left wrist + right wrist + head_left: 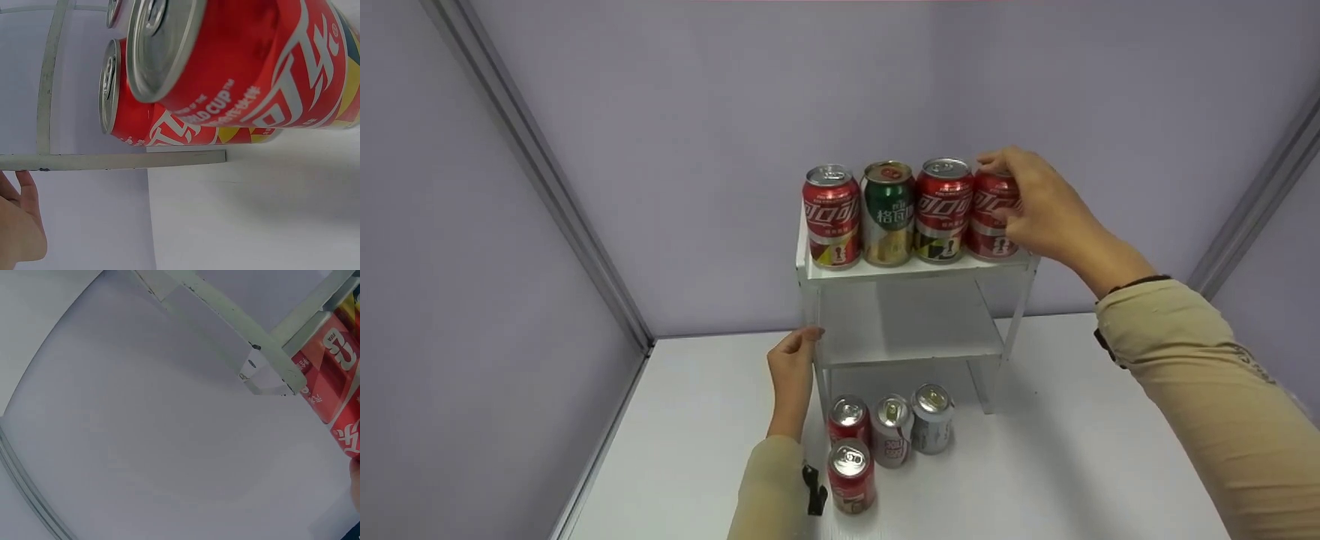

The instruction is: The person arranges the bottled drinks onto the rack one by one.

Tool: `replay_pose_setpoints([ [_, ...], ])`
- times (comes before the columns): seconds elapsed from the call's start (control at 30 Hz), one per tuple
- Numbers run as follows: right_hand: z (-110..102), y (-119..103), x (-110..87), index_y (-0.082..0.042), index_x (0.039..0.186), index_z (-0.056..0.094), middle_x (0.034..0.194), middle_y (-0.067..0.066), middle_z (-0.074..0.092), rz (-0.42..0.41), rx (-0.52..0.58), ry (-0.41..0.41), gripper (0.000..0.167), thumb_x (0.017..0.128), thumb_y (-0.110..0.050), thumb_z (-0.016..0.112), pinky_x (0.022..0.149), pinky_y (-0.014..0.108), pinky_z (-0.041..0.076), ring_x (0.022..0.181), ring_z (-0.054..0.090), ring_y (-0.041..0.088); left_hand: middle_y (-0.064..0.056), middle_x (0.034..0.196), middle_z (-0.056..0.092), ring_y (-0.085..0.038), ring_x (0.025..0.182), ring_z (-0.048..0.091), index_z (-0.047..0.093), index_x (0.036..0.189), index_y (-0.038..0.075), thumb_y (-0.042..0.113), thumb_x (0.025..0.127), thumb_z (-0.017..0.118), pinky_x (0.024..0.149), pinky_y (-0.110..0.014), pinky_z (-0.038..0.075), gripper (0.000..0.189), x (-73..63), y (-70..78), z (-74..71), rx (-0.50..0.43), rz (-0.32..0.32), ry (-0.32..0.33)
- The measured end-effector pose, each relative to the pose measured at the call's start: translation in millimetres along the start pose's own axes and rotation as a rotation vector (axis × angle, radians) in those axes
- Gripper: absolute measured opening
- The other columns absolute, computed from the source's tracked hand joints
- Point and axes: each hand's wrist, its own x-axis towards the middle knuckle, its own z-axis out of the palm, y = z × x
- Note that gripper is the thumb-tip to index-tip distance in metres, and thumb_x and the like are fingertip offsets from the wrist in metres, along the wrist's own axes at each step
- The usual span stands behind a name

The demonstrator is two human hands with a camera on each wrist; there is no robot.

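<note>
My right hand (1039, 206) grips a red cola can (990, 217) at the right end of the top shelf, thumb on its front side and fingers over its top edge. That same cola can (329, 377) shows at the right edge of the right wrist view. To its left stand another red cola can (945, 217), a green and gold can (889, 214) and a third red cola can (831, 217), all upright in a row. My left hand (793, 367) holds the left post of the white shelf rack (915, 360) with its fingertips; the post (112, 161) crosses the left wrist view.
On the white table (1080, 420), before the rack's foot, stand two red cans (851, 480) and two pale cans (892, 435), grouped close together. The middle shelf (900, 322) bears no cans. Pale wall panels (720, 150) with metal frame strips (547, 187) enclose the table.
</note>
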Motion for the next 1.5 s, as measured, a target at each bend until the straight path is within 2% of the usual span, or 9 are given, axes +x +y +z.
replay_pose_setpoints([
  [0.27, 2.3, 2.2, -4.9, 0.006, 0.125, 0.044, 0.148, 0.013, 0.043, 0.008, 0.046, 0.008, 0.046, 0.084, 0.024, 0.054, 0.106, 0.055, 0.037, 0.135, 0.038, 0.039, -0.014, 0.101, 0.073, -0.029, 0.103, 0.066, 0.074, 0.1, -0.006, 0.015, 0.098, 0.063, 0.088, -0.036, 0.051, 0.023, 0.4, 1.6, 1.6, 0.001, -0.012, -0.006],
  [0.47, 8.8, 4.0, -8.2, 0.005, 0.125, 0.045, 0.147, 0.011, 0.045, -0.054, -0.019, 0.07, 0.046, 0.083, 0.023, 0.054, 0.106, 0.053, 0.035, 0.135, 0.038, 0.036, -0.018, 0.103, 0.072, -0.034, 0.107, 0.065, 0.07, 0.103, -0.011, 0.012, 0.099, 0.06, 0.096, -0.043, 0.049, 0.025, -11.1, 28.2, -2.1, 0.011, 0.01, -0.033],
  [0.53, 10.8, 5.2, -10.4, 0.004, 0.127, 0.047, 0.146, 0.011, 0.047, -0.089, -0.062, 0.107, 0.048, 0.083, 0.02, 0.058, 0.11, 0.052, 0.031, 0.135, 0.038, 0.036, -0.018, 0.102, 0.072, -0.034, 0.106, 0.065, 0.07, 0.103, -0.011, 0.012, 0.099, 0.06, 0.096, -0.044, 0.049, 0.025, -15.6, 35.8, -3.4, 0.015, 0.028, -0.036],
  [0.73, 16.0, 9.8, -20.1, -0.001, 0.134, 0.054, 0.143, 0.013, 0.052, -0.167, -0.127, 0.258, 0.054, 0.083, 0.013, 0.064, 0.117, 0.045, 0.021, 0.138, 0.038, 0.034, -0.019, 0.099, 0.073, -0.033, 0.102, 0.066, 0.072, 0.099, -0.01, 0.01, 0.098, 0.061, 0.093, -0.042, 0.051, 0.022, -16.6, 37.6, -4.7, 0.002, 0.031, -0.011],
  [1.0, 19.3, 13.4, -37.1, 0.0, 0.129, 0.059, 0.135, 0.011, 0.059, -0.213, 0.008, 0.496, 0.041, 0.09, 0.009, 0.057, 0.111, 0.04, 0.034, 0.128, 0.048, 0.027, -0.019, 0.099, 0.073, -0.033, 0.103, 0.066, 0.072, 0.099, -0.01, 0.01, 0.098, 0.062, 0.094, -0.043, 0.05, 0.022, -16.3, 37.2, -3.6, 0.011, 0.02, -0.012],
  [1.1, 19.3, 17.2, -44.5, 0.002, 0.126, 0.061, 0.128, 0.012, 0.062, -0.203, 0.041, 0.561, 0.037, 0.09, 0.009, 0.055, 0.106, 0.035, 0.037, 0.122, 0.052, 0.024, -0.018, 0.099, 0.073, -0.033, 0.103, 0.066, 0.072, 0.099, -0.009, 0.011, 0.098, 0.062, 0.093, -0.043, 0.05, 0.022, -17.1, 39.0, -3.1, 0.019, 0.021, -0.01],
  [1.3, 27.6, 28.5, -67.8, 0.005, 0.124, 0.06, 0.122, 0.015, 0.063, -0.116, 0.11, 0.606, 0.032, 0.092, 0.007, 0.056, 0.099, 0.027, 0.04, 0.116, 0.055, 0.016, -0.017, 0.101, 0.072, -0.033, 0.105, 0.065, 0.072, 0.1, -0.009, 0.011, 0.099, 0.061, 0.094, -0.042, 0.05, 0.022, -17.5, 39.0, -3.2, 0.017, 0.012, -0.023],
  [1.37, 34.3, 33.0, -77.8, 0.005, 0.124, 0.061, 0.12, 0.015, 0.064, -0.084, 0.145, 0.613, 0.031, 0.093, 0.007, 0.055, 0.098, 0.025, 0.04, 0.114, 0.055, 0.013, -0.018, 0.102, 0.072, -0.033, 0.105, 0.065, 0.072, 0.1, -0.009, 0.01, 0.099, 0.061, 0.094, -0.042, 0.05, 0.022, -14.9, 33.8, -2.4, 0.013, 0.006, -0.022],
  [1.5, 46.9, 46.0, -96.0, 0.005, 0.124, 0.06, 0.119, 0.015, 0.064, -0.019, 0.176, 0.593, 0.03, 0.094, 0.007, 0.054, 0.094, 0.021, 0.039, 0.11, 0.054, 0.01, -0.017, 0.101, 0.073, -0.032, 0.104, 0.066, 0.072, 0.1, -0.009, 0.011, 0.099, 0.062, 0.092, -0.039, 0.051, 0.023, -5.2, 12.8, 0.7, 0.012, 0.008, -0.009],
])
